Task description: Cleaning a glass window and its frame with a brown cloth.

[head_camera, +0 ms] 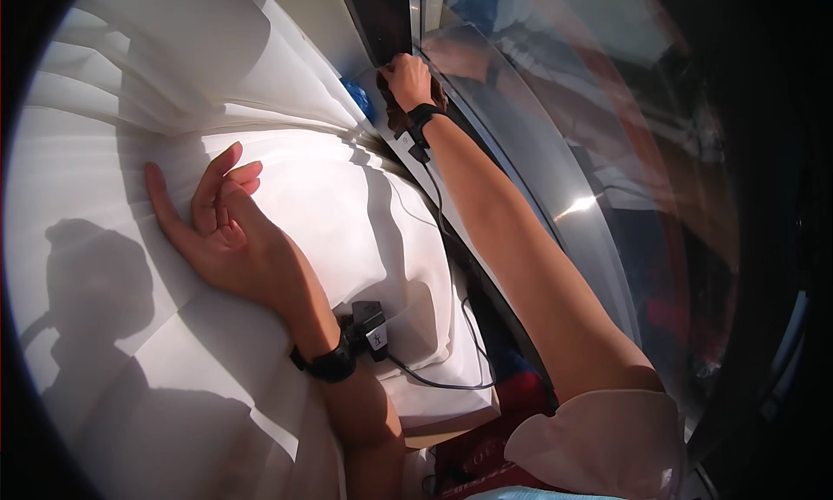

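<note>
My right hand reaches far forward along the window ledge and presses down on a brown cloth, its fingers curled over it. The cloth is bunched beside the dark window frame, and my hand hides part of it. My left hand is raised over white fabric, fingers loosely bent and apart, holding nothing. I cannot tell whether it touches the fabric. Each wrist wears a black strap with a small cabled device, the left one and the right one.
Window glass with reflections rises along my right side. A blue plastic item sits between the fabric and the ledge. Black cable loops from my left wrist over the fabric's edge. Below lies a dark red item bearing writing.
</note>
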Available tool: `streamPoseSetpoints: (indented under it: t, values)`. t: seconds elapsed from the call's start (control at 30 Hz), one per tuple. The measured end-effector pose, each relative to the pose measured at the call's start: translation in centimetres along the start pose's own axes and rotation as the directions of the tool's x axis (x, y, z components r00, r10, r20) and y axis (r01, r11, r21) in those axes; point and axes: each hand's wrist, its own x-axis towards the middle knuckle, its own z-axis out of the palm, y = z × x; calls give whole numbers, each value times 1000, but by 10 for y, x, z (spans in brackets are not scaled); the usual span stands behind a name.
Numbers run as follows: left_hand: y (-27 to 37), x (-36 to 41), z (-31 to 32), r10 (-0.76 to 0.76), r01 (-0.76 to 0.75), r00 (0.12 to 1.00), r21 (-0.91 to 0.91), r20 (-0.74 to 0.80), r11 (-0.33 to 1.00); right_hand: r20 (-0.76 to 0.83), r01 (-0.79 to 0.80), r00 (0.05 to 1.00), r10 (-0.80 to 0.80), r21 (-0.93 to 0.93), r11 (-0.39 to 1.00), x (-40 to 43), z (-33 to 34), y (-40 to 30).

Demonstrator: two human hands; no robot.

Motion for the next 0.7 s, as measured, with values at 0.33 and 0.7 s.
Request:
streamPoseSetpoints:
  t: [0.33,0.7]
  values:
    - [-1,1,0,-16,16,1000,-73,14,997,-72,75,995,-75,3,997,10,17,25]
    - [-3,6,-5,-26,25,1000,-52,-7,998,-64,136,988,-143,-101,986,10,18,14]
